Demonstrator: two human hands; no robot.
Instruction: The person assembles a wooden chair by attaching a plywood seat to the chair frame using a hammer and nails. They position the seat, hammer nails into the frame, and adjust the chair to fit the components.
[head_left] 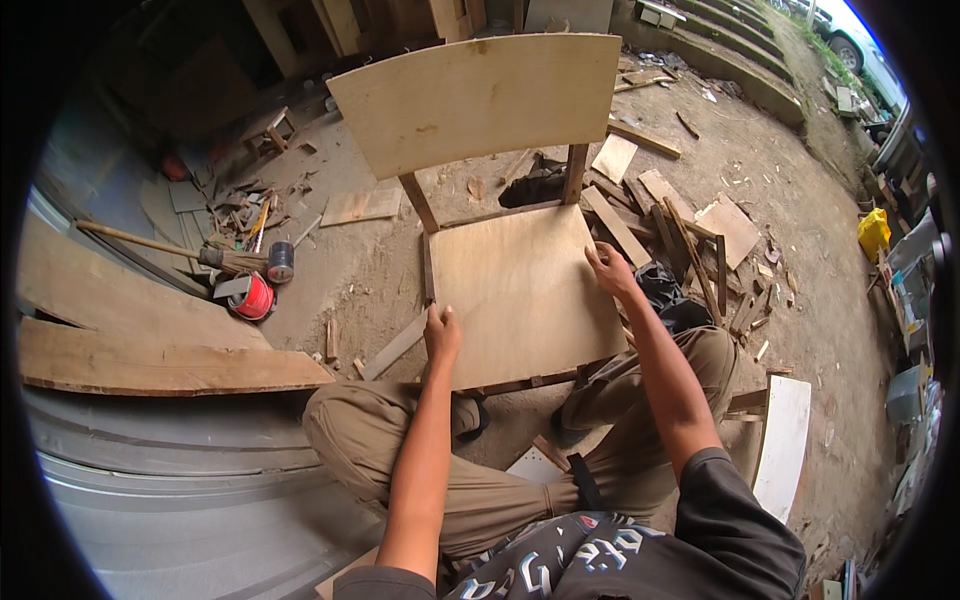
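Between my knees stands a wooden chair with a pale plywood seat panel [525, 295] and a broad, gently curved plywood backrest [480, 105] on two dark wooden posts. My left hand [443, 332] is closed on the seat panel's left edge, its thumb side up. On the opposite edge, farther back, my right hand [610, 268] is closed with its fingers curled at the rim. The undersides of both grips are hidden. Part of the chair's front rail [530, 382] shows under the panel's near edge.
Scrap boards [690, 245] are heaped right of the chair. A white-faced board [783, 445] stands by my right knee. Left are a thick plank [170, 355], a red bucket [252, 298], a mallet [281, 262] and a long wooden handle [135, 238]. Concrete steps [720, 60] rise behind.
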